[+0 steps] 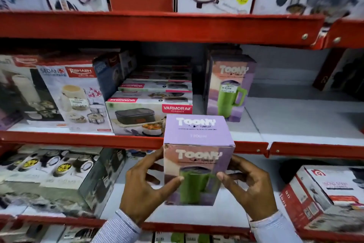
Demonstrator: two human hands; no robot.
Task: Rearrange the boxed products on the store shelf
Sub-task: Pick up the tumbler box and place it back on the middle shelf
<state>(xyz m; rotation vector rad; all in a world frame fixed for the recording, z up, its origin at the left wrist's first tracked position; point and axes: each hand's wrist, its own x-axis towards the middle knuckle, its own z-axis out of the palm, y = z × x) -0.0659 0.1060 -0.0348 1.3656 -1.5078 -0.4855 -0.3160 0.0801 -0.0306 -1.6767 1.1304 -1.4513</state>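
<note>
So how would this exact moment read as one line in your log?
step: shelving | held: Toony tumbler box | left hand: gripping | right hand: gripping | matching box: middle shelf

A: The cardboard tumbler box [199, 156] is lilac on top with white lettering, and there's a green mug printed on the front.

B: Same lilac and green on the matching box on the shelf [229, 87]. The metal shelf rails [157, 28] are bright red, and both shirt cuffs [118, 227] have fine pale-blue stripes.
</note>
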